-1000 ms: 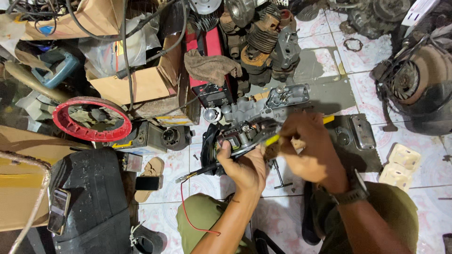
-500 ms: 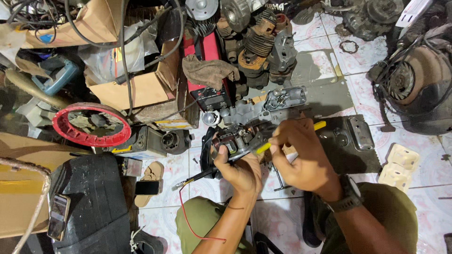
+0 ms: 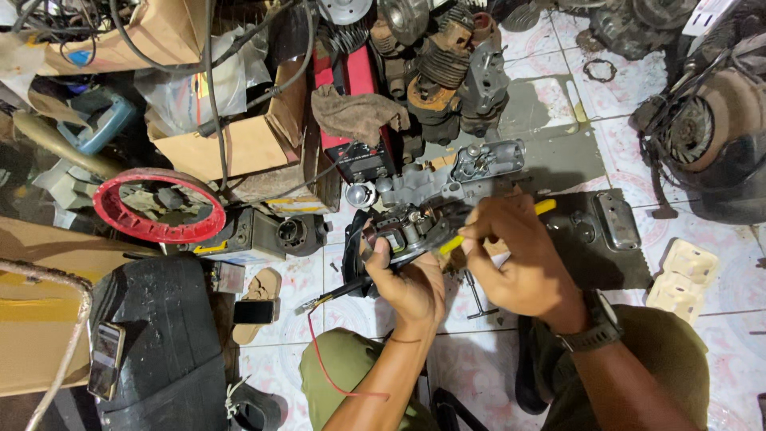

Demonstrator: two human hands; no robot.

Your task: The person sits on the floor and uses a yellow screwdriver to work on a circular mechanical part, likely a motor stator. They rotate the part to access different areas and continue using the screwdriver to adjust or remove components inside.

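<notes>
A white tiled floor [image 3: 718, 319] carries everything here, crowded with clutter. Biggest is a black seat [image 3: 155, 335] at lower left, with a phone [image 3: 106, 369] lying on it. Upper left stand torn cardboard boxes [image 3: 239, 144] draped with cables, and a red ring [image 3: 155, 206] lies just below them. At the right edge sits a round engine housing [image 3: 710, 136]. A pile of rusty engine cylinders [image 3: 439, 72] fills the top middle, beside a red box [image 3: 355, 120] with a brown rag [image 3: 359, 112] on it.

In the middle, above the person's knees, is a small dark engine part [image 3: 411, 227] with wound coils, touching a grey metal casting [image 3: 471, 172] behind it. The left hand [image 3: 407, 279] is closed around the part from below, thumb over its edge. The right hand [image 3: 519, 259] is pinched around a yellow-handled screwdriver [image 3: 495, 227], whose tip meets the part. A red wire [image 3: 319, 351] trails down from the part across the left knee.
</notes>
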